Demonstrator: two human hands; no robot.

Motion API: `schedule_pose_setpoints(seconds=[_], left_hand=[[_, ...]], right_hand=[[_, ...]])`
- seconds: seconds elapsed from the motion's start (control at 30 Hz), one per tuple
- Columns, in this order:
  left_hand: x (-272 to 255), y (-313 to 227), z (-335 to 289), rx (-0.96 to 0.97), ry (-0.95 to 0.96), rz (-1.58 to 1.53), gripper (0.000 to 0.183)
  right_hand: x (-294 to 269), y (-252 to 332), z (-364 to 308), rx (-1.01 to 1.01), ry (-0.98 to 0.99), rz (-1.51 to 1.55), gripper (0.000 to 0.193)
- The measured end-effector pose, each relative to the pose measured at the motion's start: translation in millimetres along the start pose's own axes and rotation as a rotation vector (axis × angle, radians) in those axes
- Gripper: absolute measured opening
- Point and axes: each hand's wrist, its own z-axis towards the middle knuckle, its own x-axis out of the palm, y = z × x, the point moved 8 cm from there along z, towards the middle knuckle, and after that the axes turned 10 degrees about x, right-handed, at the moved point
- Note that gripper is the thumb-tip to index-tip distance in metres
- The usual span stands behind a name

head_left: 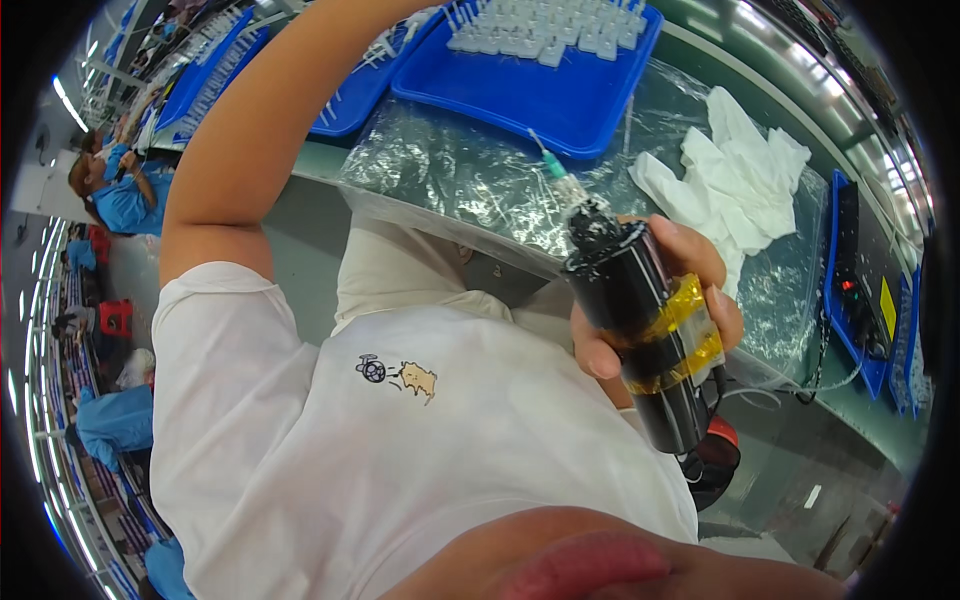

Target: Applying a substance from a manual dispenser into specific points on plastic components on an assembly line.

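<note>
My right hand (695,255) is closed round a black cylindrical dispensing tool (668,415) banded with yellow tape. The tool tilts up and to the left; its front end carries a clear hub and a thin needle with a green base (554,165). That needle tip is just below the near edge of a blue tray (500,105), apart from it as far as I can see. Several small clear-white plastic pieces with upright stems (550,35) stand at the tray's far end. My left arm (250,140) reaches over the table's left side, its hand beyond the top edge.
A crumpled white glove or cloth (730,190) lies on the plastic-covered table (450,170). At far right, a blue tray (838,300) holds a black device with a red light. A cable (780,388) trails nearby. People in blue (125,205) sit at the left.
</note>
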Motion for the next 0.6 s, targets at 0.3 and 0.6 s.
schedule_pose_setpoints(seconds=[0.3, 0.6], left_hand=[[37.1, 176.5, -90.1, -0.045, 0.223, 0.092, 0.026], [27.8, 128.7, -85.2, 0.153, 0.135, 0.395, 0.013]], right_hand=[[13.7, 2.0, 4.1, 0.006, 0.126, -0.061, 0.076], [13.8, 6.5, 5.1, 0.051, 0.118, -0.292, 0.069]])
